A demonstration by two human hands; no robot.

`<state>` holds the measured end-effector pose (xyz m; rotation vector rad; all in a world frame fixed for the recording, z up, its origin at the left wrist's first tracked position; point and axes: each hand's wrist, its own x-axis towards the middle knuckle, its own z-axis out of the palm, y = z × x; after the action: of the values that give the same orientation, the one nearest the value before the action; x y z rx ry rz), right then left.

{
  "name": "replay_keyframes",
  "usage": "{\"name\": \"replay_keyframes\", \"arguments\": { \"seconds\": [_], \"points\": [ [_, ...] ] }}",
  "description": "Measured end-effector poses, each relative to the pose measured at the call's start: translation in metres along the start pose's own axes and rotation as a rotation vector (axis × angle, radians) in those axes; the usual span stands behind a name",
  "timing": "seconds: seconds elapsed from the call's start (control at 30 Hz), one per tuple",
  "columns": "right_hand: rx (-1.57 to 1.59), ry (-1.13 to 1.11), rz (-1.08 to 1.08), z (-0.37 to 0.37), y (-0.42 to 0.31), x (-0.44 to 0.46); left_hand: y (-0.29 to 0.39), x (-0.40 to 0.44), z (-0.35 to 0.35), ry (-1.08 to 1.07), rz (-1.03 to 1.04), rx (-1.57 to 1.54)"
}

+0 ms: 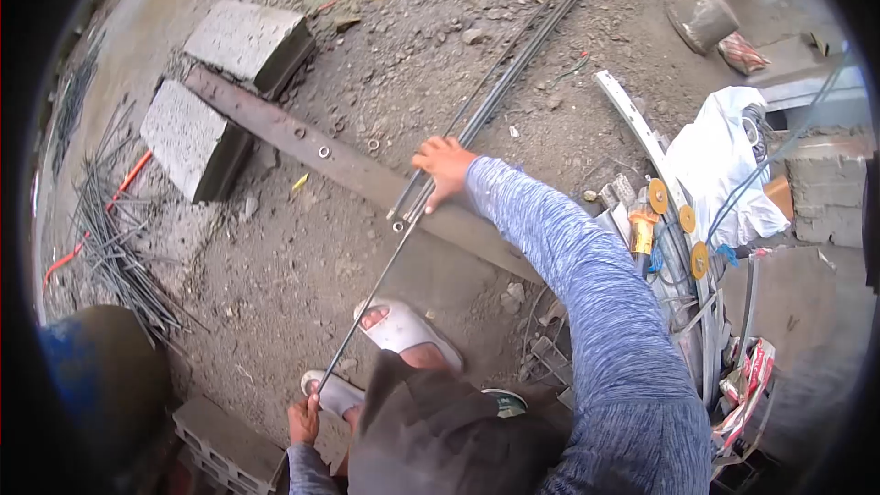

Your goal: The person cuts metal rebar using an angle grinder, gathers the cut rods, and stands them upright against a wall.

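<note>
The left hand (303, 418) is gripping a rod (346, 345), slanting forward-right. The right hand (445, 170) is covering its farther stretch, grip unclear.

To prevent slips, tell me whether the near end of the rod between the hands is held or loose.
Held: the left hand is closed around the rod.

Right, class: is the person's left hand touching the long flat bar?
No, the left hand grips the near end of a thin rod, well away from the long flat bar.
</note>
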<state>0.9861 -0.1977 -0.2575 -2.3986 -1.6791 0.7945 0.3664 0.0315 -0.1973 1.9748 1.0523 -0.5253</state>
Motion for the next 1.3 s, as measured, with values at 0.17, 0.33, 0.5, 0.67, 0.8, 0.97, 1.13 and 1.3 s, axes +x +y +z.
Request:
{"name": "replay_keyframes", "arguments": {
  "seconds": [0.17,0.33,0.5,0.67,0.8,0.97,1.13,1.3],
  "points": [
    [0.034,-0.053,0.063,-0.003,-0.003,0.000,0.057,-0.037,-0.035,-0.003,-0.062,0.051],
    [0.006,-0.073,0.094,-0.012,-0.012,0.001,0.174,-0.090,-0.097,0.146,-0.093,0.239],
    [-0.011,-0.097,0.095,-0.011,-0.010,0.006,0.356,-0.120,-0.135,0.435,0.011,0.807],
    [-0.052,-0.062,0.088,-0.001,-0.007,0.004,0.332,-0.110,-0.128,0.515,0.037,0.786],
    [-0.133,-0.049,0.101,0.003,-0.007,0.009,0.168,-0.069,-0.105,0.314,-0.075,0.440],
    [-0.052,0.005,0.058,0.005,-0.003,0.006,0.056,-0.017,-0.043,0.307,-0.060,0.266],
    [-0.064,-0.056,0.106,-0.007,-0.014,0.003,-0.013,0.014,0.000,0.398,0.089,0.046],
    [-0.081,-0.023,0.076,-0.005,-0.011,0.002,-0.012,0.008,0.008,0.096,-0.068,0.401]
  ]
}}
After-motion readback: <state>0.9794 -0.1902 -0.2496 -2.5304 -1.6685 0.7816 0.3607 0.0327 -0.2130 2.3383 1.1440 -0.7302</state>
